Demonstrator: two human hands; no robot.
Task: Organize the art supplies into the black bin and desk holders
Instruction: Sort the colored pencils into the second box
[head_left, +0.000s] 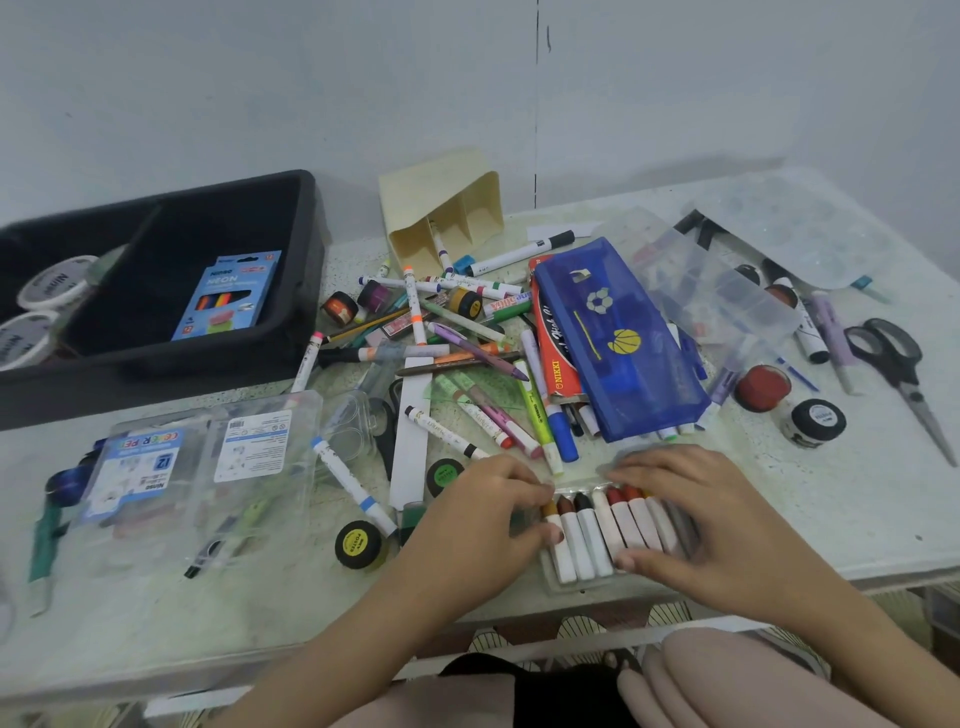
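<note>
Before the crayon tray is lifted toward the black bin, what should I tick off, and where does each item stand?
1. Grip: left hand and right hand both hold the crayon tray, fingers over it, thumbs at the near side: ok.
2. Crayons seated side by side: ok where visible; under the right hand, cannot tell.
3. Tray lid shut: cannot tell.
4. Room in the black bin: bare floor beside the neon box: ok.
5. Desk holder upright: it lies tipped over: not ok.
</note>
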